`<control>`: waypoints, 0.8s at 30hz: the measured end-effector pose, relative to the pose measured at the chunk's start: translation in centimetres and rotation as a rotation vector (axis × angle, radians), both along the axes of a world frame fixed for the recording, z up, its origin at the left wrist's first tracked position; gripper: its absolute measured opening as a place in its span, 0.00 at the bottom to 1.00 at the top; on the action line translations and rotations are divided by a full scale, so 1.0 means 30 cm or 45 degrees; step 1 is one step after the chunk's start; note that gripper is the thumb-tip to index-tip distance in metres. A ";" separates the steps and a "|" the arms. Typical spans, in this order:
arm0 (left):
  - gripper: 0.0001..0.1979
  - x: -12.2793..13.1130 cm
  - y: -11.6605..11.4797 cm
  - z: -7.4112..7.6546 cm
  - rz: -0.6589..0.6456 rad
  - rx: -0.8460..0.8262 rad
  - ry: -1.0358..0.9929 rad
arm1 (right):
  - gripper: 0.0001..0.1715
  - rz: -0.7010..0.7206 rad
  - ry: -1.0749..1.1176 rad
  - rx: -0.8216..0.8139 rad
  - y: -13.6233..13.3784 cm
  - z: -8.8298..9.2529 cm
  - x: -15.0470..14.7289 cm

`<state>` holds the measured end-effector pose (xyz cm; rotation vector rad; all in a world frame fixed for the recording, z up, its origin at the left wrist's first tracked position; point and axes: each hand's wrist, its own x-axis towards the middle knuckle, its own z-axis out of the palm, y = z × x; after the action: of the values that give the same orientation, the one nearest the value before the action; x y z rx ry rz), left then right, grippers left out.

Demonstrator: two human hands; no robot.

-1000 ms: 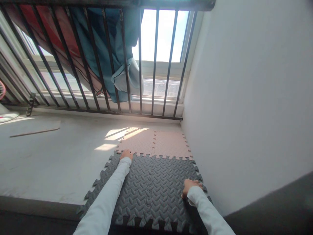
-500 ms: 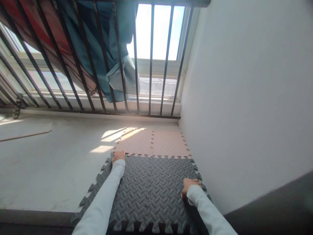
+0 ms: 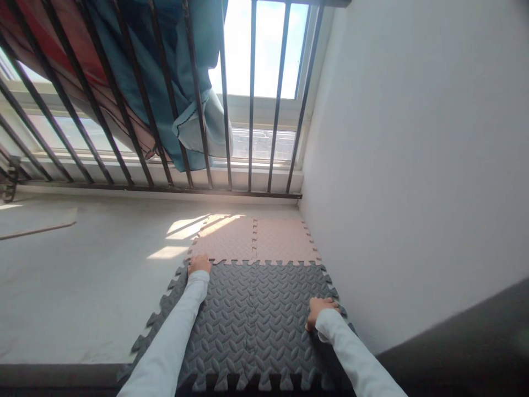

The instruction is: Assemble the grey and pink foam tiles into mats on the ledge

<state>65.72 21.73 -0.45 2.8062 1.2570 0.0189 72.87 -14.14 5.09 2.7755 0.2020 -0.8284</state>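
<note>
Grip by grip, both bare hands press low on the dark grey foam mat [image 3: 273, 309]; the left hand [image 3: 199, 263] rests at its far left corner, fingers forward, while the right hand [image 3: 322, 311] lies nearer, curled by the right edge. Whether either grip is narrowed on the foam or merely lying on it, I cannot tell. Both arms, in pale long sleeves [image 3: 171, 331], stretch forward from the bottom of the view, the left one farther.

Covered in a raised tread pattern, the mat has toothed edges and a central seam. It meets two pale pink foam tiles [image 3: 281, 240] on a smooth pale grey floor [image 3: 82, 298]. Barred sunlight [image 3: 167, 252] falls beside and across the left tile; well apart lies a thin brown stick [image 3: 41, 230]. Ahead, a black metal railing [image 3: 248, 193] stands before a white-framed window [image 3: 266, 55], with a large red-and-teal cloth [image 3: 144, 60] hanging behind its bars. At right rises a plain white wall [image 3: 413, 165].

The fingertips are hidden, the stick and cloth are cut off by the frame, and the dark patch [image 3: 467, 347] at lower right may be shadow or something solid.
</note>
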 end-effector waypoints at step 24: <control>0.20 -0.060 0.086 -0.010 -0.305 -0.114 0.213 | 0.45 -0.003 -0.030 0.006 -0.003 -0.003 -0.004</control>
<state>63.93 24.32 -0.76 2.9082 0.9134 -0.2821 72.76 -14.24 5.01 2.7890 0.1964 -0.7961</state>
